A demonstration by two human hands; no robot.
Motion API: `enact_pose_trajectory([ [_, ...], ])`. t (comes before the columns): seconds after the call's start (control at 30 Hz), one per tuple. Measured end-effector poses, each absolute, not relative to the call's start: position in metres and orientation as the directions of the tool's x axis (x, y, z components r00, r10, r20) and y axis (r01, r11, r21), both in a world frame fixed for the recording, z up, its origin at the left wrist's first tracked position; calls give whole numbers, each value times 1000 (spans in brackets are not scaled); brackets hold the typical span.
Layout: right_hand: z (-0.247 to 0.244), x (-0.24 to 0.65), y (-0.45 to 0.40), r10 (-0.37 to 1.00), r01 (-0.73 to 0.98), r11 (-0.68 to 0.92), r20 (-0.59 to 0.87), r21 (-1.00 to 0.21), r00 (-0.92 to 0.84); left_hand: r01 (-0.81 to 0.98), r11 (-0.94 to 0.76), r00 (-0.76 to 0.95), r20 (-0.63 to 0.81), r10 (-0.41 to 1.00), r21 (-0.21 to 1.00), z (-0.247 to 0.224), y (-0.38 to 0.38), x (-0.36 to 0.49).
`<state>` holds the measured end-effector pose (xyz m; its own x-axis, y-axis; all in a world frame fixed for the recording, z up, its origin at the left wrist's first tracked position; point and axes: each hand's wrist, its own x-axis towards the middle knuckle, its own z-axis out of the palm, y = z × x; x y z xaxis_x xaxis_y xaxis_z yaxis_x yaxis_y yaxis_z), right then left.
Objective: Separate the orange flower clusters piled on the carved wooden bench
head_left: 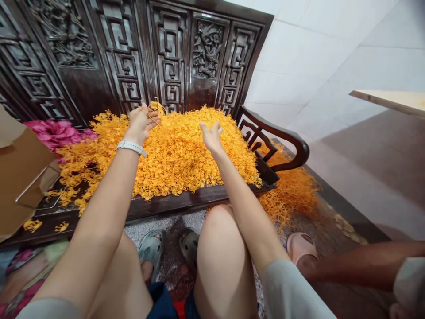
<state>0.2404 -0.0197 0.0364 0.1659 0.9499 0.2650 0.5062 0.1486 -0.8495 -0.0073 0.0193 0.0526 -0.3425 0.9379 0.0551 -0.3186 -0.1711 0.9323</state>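
A broad heap of orange artificial flower pieces with thin, curled petals covers the seat of a dark carved wooden bench. Above the heap's back left part, my left hand, with a pale watch on the wrist, has an orange flower piece held at its fingers. My right hand is over the right part of the heap, thumb and fingers apart. I see nothing held in it, though its far side is hidden from me.
Pink artificial flowers and a cardboard box lie on the left. More orange pieces are heaped on the floor beyond the curved armrest. Another person's leg reaches in from the right. A wooden board juts out at upper right.
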Motion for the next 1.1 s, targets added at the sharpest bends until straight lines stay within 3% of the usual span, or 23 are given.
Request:
enact_pose_trajectory([
  [0.1,22,248,-19,929,573,-19,198,-819,313,-307,-142,-258,61,964,941,50,20,5],
  [0.23,17,241,-24,874,567,224,421,-793,244,-375,-82,-150,26,988,924,48,6,31],
  [0.4,8,223,-14,893,329,435,448,-838,-40,-308,-39,62,61,996,950,42,-20,55],
  [0.5,4,213,-11,893,285,448,438,-847,-102,-222,-111,2,114,994,969,39,-23,59],
  [0.63,8,214,-10,925,209,363,379,-908,39,-130,-201,-78,192,978,971,37,-17,51],
  [0.87,4,242,-3,858,380,358,460,-853,226,239,-410,60,408,911,880,36,-14,27],
  [0.97,-1,243,-5,879,404,354,448,-844,165,264,-447,-34,471,882,855,32,-8,21],
  [1.1,4,238,-17,893,328,438,447,-837,-51,236,-413,-167,455,875,880,29,-3,11],
])
